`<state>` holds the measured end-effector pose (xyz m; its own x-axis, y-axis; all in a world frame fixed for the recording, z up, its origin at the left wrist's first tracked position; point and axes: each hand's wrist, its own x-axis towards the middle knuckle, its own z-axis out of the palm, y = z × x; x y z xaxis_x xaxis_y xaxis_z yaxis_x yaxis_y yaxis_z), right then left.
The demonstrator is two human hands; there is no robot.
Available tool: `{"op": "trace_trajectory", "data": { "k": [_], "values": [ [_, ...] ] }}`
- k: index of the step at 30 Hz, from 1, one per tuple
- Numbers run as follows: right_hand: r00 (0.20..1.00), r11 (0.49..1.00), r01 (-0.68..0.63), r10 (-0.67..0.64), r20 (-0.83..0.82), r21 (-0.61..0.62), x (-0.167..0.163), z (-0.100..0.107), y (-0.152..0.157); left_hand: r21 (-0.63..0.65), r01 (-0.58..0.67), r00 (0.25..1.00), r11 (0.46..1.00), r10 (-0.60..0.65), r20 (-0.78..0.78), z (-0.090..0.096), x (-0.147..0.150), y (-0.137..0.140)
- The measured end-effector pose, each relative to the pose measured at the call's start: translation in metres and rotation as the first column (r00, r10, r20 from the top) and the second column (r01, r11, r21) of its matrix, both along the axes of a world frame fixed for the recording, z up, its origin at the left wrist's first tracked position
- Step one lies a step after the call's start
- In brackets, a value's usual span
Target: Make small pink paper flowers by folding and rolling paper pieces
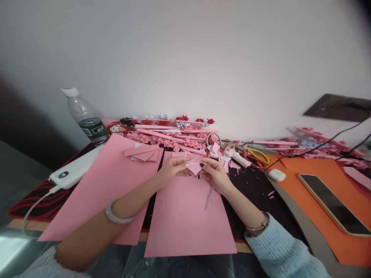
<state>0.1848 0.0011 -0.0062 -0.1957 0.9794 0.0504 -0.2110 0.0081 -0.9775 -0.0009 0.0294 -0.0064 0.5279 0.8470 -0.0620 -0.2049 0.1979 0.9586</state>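
A small folded piece of pink paper (193, 166) is held between my two hands, over a large pink sheet (189, 227). My left hand (173, 168) pinches its left side with thumb and fingers. On the right side, my right hand (215, 172) grips it, the thumb on the front face. Fingers of both hands are partly hidden behind the paper. Below my right hand a thin, pale strip (208, 199) lies on the sheet. Several folded pink pieces (143, 153) rest on another large pink sheet (116, 185) to the left.
Pink paper flowers and rolled sticks (171, 135) are heaped along the wall. A glue gun (237, 156) and yellow-handled scissors (259, 156) lie behind my right hand. A water bottle (88, 119) and white power bank (77, 166) are left; a phone (333, 204) and earbud case (276, 175) right.
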Motion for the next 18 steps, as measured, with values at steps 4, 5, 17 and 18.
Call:
{"op": "trace_trajectory", "data": {
  "k": [4, 5, 17, 18],
  "values": [
    [0.99, 0.999, -0.034, 0.029, -0.136, -0.031, 0.0, 0.004, -0.001, -0.031, -0.016, 0.996, 0.999, 0.019, 0.091, -0.003, -0.002, 0.001],
    [0.988, 0.999, -0.032, 0.027, -0.152, -0.036, 0.0, 0.004, -0.001, -0.03, -0.022, 0.994, 0.999, 0.025, 0.103, -0.004, -0.003, 0.001],
    [0.997, 0.999, 0.047, -0.046, 0.065, -0.014, -0.003, -0.006, 0.001, 0.168, -0.091, 0.992, 0.982, 0.104, -0.074, -0.005, 0.005, -0.002],
    [0.994, 0.998, 0.057, -0.056, 0.089, 0.001, -0.003, -0.006, 0.002, 0.178, -0.098, 0.99, 0.979, 0.115, -0.087, -0.005, 0.006, -0.002]
  ]
}}
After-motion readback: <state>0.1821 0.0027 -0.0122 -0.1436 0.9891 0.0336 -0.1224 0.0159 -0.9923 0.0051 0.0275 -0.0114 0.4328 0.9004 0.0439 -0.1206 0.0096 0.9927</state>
